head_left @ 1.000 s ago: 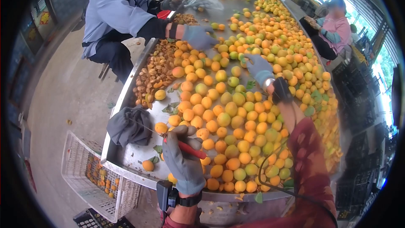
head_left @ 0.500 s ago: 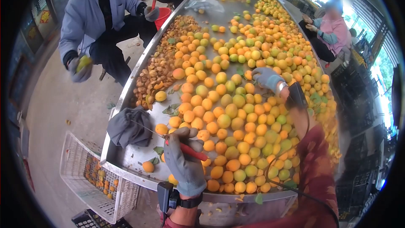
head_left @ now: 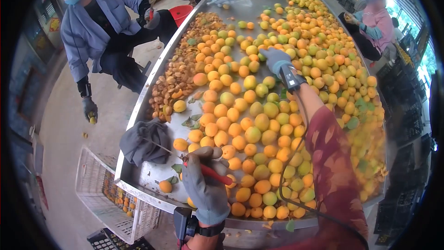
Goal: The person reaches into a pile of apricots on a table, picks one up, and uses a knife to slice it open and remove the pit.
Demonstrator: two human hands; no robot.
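My left hand (head_left: pixel 206 185), in a grey glove, is closed around a red-handled tool (head_left: pixel 216 175) with a thin metal shaft that points up and left. Beside it a dark grey cloth (head_left: pixel 145 142) lies crumpled at the table's left corner. My right hand (head_left: pixel 276 61), also gloved, reaches far over the table with its fingers extended at the edge of the spread of apricots (head_left: pixel 253 134). These range from orange to green. A heap of brown apricot stones (head_left: pixel 166 88) runs along the left side.
The metal table (head_left: pixel 141 106) has a raised rim. A white plastic crate (head_left: pixel 99 190) holding some fruit stands on the floor at left. One co-worker (head_left: pixel 104 28) sits at the left, another person (head_left: pixel 377 23) at the right. A black cable (head_left: pixel 283 183) hangs along my right arm.
My right hand has moved farther up the table and slightly left. My left hand keeps the tool in about the same place. The left co-worker's gloved hand has dropped toward the floor.
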